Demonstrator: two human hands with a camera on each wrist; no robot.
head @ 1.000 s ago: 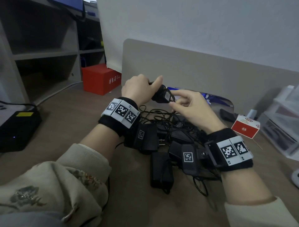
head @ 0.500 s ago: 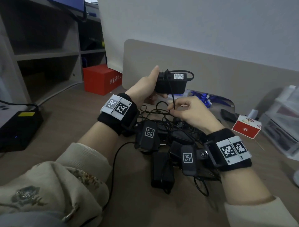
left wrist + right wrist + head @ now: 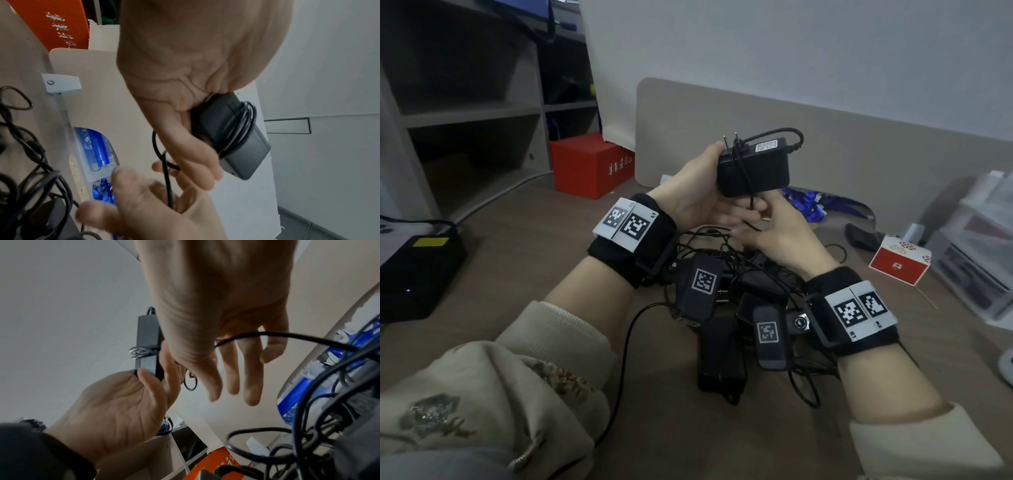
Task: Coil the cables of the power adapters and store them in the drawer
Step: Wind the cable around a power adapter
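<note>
Left hand (image 3: 698, 186) clasped, right hand (image 3: 787, 236) pinching.

No words can be read. The red box (image 3: 590, 164) has pale writing on its side, and the black adapter (image 3: 753, 168) has a white label, both too small.

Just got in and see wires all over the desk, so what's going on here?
A person is winding up power adapters. Their left hand holds a black power adapter up above the desk, with a few turns of its cable already wrapped round the body. The right hand guides the loose cable just below it. A tangled pile of other adapters still lies on the desk, uncoiled. No drawer is clearly in view.
</note>
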